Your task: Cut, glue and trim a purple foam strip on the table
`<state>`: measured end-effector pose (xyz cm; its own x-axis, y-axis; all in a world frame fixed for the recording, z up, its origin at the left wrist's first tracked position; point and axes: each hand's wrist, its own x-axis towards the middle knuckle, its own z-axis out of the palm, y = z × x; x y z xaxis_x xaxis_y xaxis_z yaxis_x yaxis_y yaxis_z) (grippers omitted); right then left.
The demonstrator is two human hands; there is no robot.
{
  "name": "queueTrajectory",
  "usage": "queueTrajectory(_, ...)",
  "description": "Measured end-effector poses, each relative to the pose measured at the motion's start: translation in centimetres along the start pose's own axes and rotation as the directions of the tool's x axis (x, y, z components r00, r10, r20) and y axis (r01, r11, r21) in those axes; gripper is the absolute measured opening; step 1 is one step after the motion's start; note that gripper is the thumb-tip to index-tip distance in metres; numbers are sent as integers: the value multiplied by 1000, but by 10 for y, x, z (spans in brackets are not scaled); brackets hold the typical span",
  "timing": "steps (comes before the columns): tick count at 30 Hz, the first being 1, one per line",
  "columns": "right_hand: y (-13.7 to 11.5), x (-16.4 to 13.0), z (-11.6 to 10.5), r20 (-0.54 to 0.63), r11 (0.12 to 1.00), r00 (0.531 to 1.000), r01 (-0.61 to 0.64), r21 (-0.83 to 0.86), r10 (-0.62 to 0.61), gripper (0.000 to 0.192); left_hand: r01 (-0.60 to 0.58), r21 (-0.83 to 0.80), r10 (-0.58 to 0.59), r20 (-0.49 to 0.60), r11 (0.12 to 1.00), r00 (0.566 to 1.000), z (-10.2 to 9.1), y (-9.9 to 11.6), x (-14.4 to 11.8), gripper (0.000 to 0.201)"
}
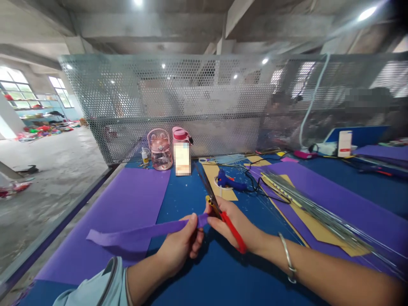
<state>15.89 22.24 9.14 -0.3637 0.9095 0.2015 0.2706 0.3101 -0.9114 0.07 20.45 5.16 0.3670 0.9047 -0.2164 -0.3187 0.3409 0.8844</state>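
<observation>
Blue worktop point(197, 272) under mesh screen: left hand point(178, 246) fingers pinch the purple paper strip point(140, 233) taut above it; right hand point(236, 225) grips red scissors point(223, 214) at its end, best kept square to the strip

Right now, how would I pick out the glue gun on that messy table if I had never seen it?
Start at the perforated metal screen along the back of the blue table, then come forward past the pink clear water bottle. The blue plastic glue gun lies on a tan card sheet, right of the bottle. It alone trails a black cord.
</observation>
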Motion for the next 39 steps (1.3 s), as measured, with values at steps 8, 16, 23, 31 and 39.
queueTrajectory(8, 32, 8, 15, -121, 963, 991, -30, 266, 64, 14, -129, 116, 133, -25, 985, 991, -13, -2, 7, 49)
queueTrajectory(16, 44, 2, 15, -77, 964, 994, -55, 261, 78, 25, -101, 259, 151, -180, 961, 972, -2, -8, 4, 48)
queueTrajectory(23, 38, -1, 15, -88, 978, 995, -25, 209, 44, 13, -74, 223, 100, -110, 972, 989, -8, -7, 8, 47)
queueTrajectory(31, 31, 0, 12, -106, 988, 994, 8, 152, 9, 11, -65, 183, 90, -134, 981, 987, -2, -4, 3, 45)
queueTrajectory(39, 33, 0, 12, -149, 969, 988, -1, 246, 39, 11, -37, 140, 38, -6, 989, 999, -4, -9, 9, 40)
